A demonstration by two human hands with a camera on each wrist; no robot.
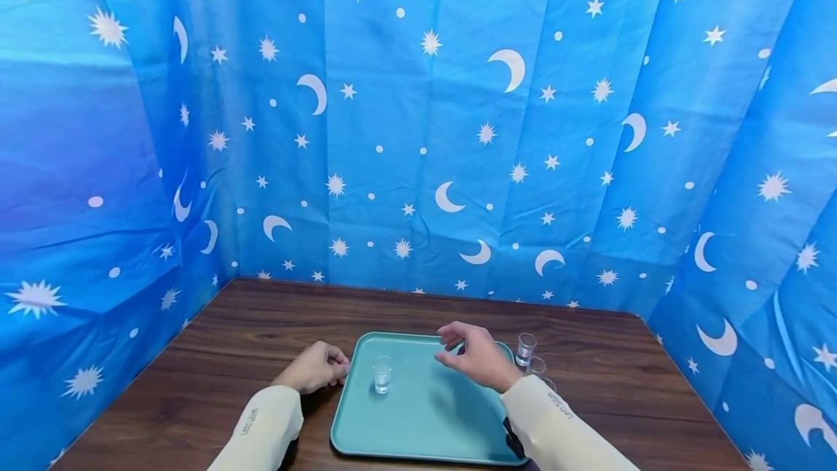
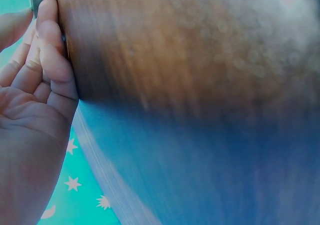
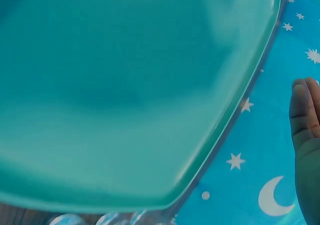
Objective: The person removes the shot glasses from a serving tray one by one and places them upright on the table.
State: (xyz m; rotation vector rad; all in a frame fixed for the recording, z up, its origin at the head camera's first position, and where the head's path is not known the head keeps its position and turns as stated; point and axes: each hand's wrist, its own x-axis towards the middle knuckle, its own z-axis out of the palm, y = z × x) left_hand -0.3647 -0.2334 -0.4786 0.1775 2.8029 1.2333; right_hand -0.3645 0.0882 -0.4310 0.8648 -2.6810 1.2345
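A teal rectangular tray (image 1: 418, 427) lies on the wooden table. One small clear shot glass (image 1: 382, 375) stands upright on its left part. My left hand (image 1: 317, 368) is at the tray's left edge; in the left wrist view the thumb (image 2: 15, 29) and curled forefinger pinch the rim. Above the right half of the tray hovers my right hand (image 1: 480, 356), fingers slightly bent and thumb apart, holding nothing. In the right wrist view only part of that hand (image 3: 306, 120) shows, at the right edge.
Several more shot glasses (image 1: 525, 349) stand on the table (image 1: 608, 376) just beyond the tray's right edge, partly hidden by the right sleeve. A blue curtain (image 1: 405, 107) with moons and stars surrounds the table at the back and both sides.
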